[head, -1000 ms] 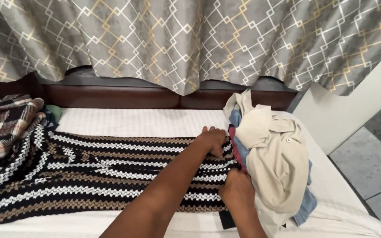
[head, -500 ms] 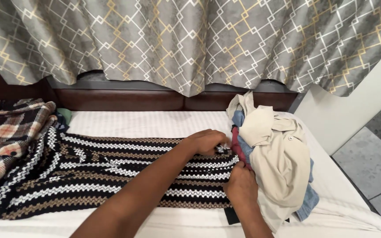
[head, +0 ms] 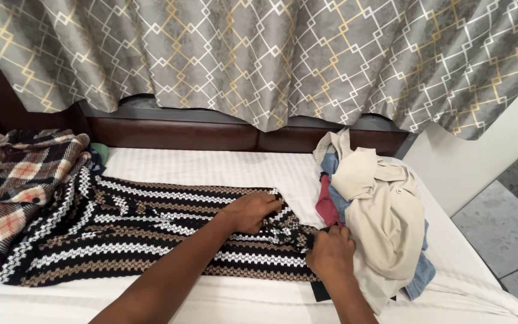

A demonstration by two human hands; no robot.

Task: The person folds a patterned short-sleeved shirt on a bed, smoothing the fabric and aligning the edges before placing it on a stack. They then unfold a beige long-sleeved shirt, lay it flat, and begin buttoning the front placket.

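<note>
Striped knit garment (head: 151,240) on the bed (head: 223,165): I grip its right edge in left hand (head: 253,211) and right hand (head: 331,255), and should keep it taut and flat.

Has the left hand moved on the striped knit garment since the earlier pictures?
Yes. The left hand has shifted along the striped knit garment, away from the pile of clothes beside it and nearer the right hand.

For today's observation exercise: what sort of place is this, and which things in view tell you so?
Most likely a bedroom at home. A bed with a white sheet stands below a patterned curtain, with a dark wooden headboard behind. Loose clothes lie piled on it, and both hands grip a striped knit garment.
</note>
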